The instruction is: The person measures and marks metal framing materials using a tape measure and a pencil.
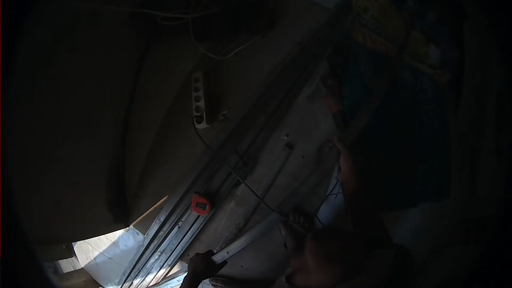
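Note:
Light is very low across most of the view. At the bottom, my left hand (201,268) is closed around the near end of a flat metal strip (240,246), which slants up to the right. A blurred brown shape at the lower right looks like my right hand (320,260); its fingers are smeared and dark, and I cannot tell what it holds. Just above my left hand, a red tape measure (200,204) rests on a bundle of long metal profiles (173,237).
A white power strip (198,101) lies left of the profiles. Its dark cable (242,181) crosses them toward the lower right. A pale cord (200,45) loops at the top. Another person in dark clothing (394,128) is at the right. Bright light falls on floor tiles (109,250) at lower left.

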